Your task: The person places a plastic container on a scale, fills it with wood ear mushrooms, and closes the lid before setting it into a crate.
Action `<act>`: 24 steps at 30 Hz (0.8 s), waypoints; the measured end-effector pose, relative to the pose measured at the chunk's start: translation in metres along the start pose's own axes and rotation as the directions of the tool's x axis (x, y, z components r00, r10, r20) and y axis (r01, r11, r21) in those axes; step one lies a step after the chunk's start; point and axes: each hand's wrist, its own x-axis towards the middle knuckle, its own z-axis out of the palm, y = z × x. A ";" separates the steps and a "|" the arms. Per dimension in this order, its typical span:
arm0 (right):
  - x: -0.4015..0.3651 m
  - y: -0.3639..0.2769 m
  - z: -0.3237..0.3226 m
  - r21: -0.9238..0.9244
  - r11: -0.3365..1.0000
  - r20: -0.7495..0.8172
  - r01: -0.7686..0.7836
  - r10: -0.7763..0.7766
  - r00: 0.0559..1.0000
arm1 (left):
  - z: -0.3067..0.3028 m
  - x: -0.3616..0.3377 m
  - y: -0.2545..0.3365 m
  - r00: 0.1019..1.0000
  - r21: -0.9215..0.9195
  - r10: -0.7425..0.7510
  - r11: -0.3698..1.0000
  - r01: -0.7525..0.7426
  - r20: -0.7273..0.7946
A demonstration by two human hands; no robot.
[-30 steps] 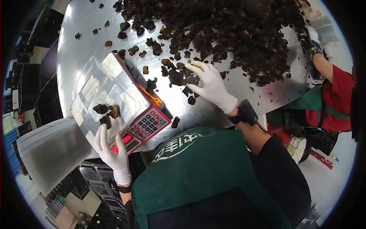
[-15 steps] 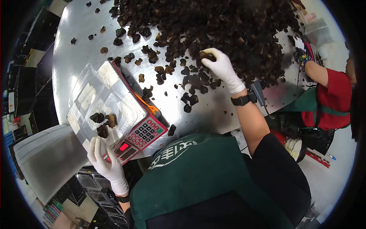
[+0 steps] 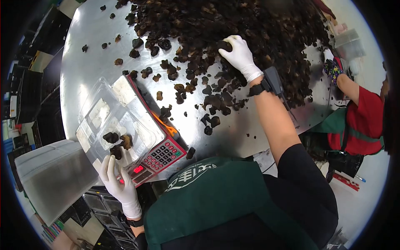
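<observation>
My right hand (image 3: 241,55), in a white glove, pinches a dark wood ear mushroom (image 3: 225,45) between thumb and fingers. Below it spreads a big heap of wood ear mushrooms (image 3: 275,54). On a red digital scale (image 3: 164,153) sits a clear plastic box (image 3: 102,109) with its lid part tilted up. A few mushroom pieces (image 3: 126,142) lie inside the box. My gloved left hand (image 3: 116,183) is at the box's near edge, fingers over the rim and thumb apart; its exact grip is partly hidden.
Loose mushroom pieces dot the metal table (image 3: 75,66) between scale and heap. An orange-handled tool (image 3: 168,128) lies against the scale's right side. A translucent bin (image 3: 54,179) stands at the left. Across the table, a co-worker's patterned glove (image 3: 333,71) is near the heap.
My right hand has moved slightly up and farther over the heap, still with a mushroom piece. The view has shifted slightly. My left hand stays by the box.
</observation>
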 end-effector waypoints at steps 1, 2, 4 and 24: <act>0.001 0.000 0.007 -0.005 0.998 -0.003 0.057 -0.057 0.998 | 0.001 -0.001 -0.001 1.000 -0.024 -0.023 0.999 0.023 0.001; 0.003 -0.003 0.015 -0.010 0.994 -0.007 0.113 -0.113 0.994 | 0.004 -0.003 -0.002 0.999 -0.048 -0.046 0.998 0.046 0.003; 0.001 -0.013 0.033 -0.120 0.977 0.030 0.177 -0.175 0.984 | 0.006 -0.003 -0.002 0.999 -0.051 -0.054 0.997 0.054 0.004; 0.046 -0.066 0.060 -0.018 0.991 0.071 0.132 -0.130 0.989 | 0.005 0.006 -0.003 0.997 -0.008 -0.062 0.998 0.062 -0.046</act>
